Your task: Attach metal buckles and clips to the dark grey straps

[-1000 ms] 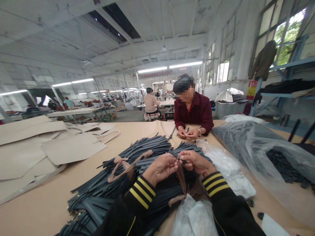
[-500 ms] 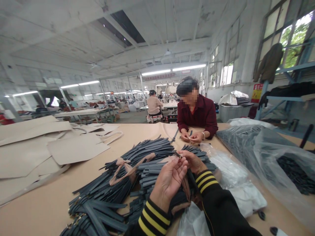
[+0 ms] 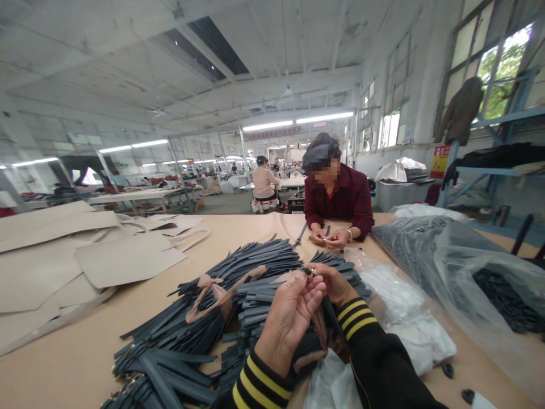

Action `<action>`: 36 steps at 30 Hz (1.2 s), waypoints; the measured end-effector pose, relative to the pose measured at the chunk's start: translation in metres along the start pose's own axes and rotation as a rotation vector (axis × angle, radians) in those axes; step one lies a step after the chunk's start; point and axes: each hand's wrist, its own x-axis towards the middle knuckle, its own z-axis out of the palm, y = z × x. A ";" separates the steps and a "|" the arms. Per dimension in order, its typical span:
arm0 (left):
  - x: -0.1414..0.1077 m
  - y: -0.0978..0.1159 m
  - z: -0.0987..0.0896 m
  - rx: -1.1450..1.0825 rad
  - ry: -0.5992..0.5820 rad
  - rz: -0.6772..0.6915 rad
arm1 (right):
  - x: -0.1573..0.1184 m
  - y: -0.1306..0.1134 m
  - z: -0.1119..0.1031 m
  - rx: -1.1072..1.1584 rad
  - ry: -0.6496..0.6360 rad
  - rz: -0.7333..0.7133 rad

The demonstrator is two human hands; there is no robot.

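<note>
A long workshop (image 3: 272, 57) with strip lights (image 3: 324, 117) surrounds a tan table (image 3: 140, 301) heaped with dark straps (image 3: 264, 254). Above them, the left hand (image 3: 291, 309) and right hand (image 3: 334, 283) pinch a dark strap end (image 3: 305, 270), its visible tip pointing leftward; its full long axis is hidden.

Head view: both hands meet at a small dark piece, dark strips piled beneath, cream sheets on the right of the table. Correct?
Wrong side: the cream sheets lie on the left of the table, per the head view. Left hand, right hand, small dark piece and dark strips: as stated.
</note>
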 end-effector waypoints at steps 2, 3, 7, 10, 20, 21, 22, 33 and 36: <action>-0.001 0.000 0.000 0.025 0.004 0.003 | -0.001 -0.002 0.002 0.004 0.000 -0.010; -0.001 0.000 0.000 0.037 0.003 0.005 | -0.001 -0.003 0.003 0.007 -0.001 -0.015; 0.000 -0.001 -0.002 0.065 -0.003 -0.010 | -0.004 -0.006 0.005 0.002 0.000 -0.019; 0.001 -0.001 -0.004 0.079 -0.001 -0.030 | -0.006 -0.007 0.004 -0.008 -0.001 -0.017; 0.003 -0.005 -0.011 0.079 -0.018 -0.035 | -0.010 -0.005 0.004 -0.022 -0.024 -0.024; 0.003 -0.006 -0.012 0.075 -0.016 -0.036 | -0.010 -0.005 0.004 -0.023 -0.023 -0.023; 0.003 -0.007 -0.013 0.074 -0.016 -0.038 | -0.010 -0.005 0.004 -0.025 -0.022 -0.022; 0.005 -0.008 -0.017 0.070 -0.038 -0.053 | -0.012 -0.002 0.002 -0.030 -0.025 -0.013; 0.004 -0.009 -0.016 0.069 -0.045 -0.057 | -0.014 -0.002 0.002 -0.027 -0.032 -0.008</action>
